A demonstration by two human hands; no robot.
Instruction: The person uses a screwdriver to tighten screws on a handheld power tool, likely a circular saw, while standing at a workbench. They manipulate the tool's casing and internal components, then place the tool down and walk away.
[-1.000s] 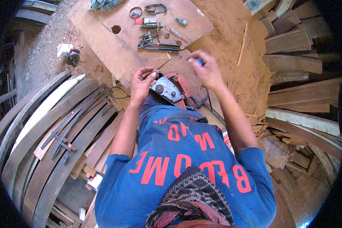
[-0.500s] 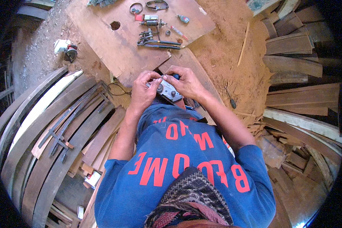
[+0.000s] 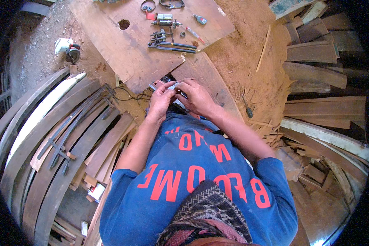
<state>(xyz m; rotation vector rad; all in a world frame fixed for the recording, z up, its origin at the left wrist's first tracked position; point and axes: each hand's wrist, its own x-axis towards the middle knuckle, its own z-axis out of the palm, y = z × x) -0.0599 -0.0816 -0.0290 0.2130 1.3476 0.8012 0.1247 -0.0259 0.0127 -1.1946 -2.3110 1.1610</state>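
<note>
My left hand [image 3: 162,100] and my right hand [image 3: 195,97] meet in front of my shirt, fingertips pinched together. Whatever small piece they hold is hidden by the fingers. Just beneath them is a grey metal tool housing [image 3: 172,87], mostly covered, with a dark part [image 3: 166,78] showing beyond the fingers. Ahead on a plywood board [image 3: 141,61] are a motor armature [image 3: 166,23], a bearing puller [image 3: 161,36], long-handled pliers [image 3: 172,47], a small ring-shaped bearing [image 3: 182,35], a red-and-white pen [image 3: 195,35] and a small bottle [image 3: 200,19].
Curved timber pieces [image 3: 55,164] are stacked on the left, with dark bar clamps [image 3: 65,141] on them. More planks [image 3: 315,74] lie on the right. A screwdriver [image 3: 248,107] rests on sawdust [image 3: 250,57]. At upper left is a white-and-red power tool [image 3: 71,51]; a cable [image 3: 129,96] runs beside the board.
My hands have drawn together and the right fingers have curled inward. The grey housing with its round knobs, plainly visible before, is now largely hidden under them.
</note>
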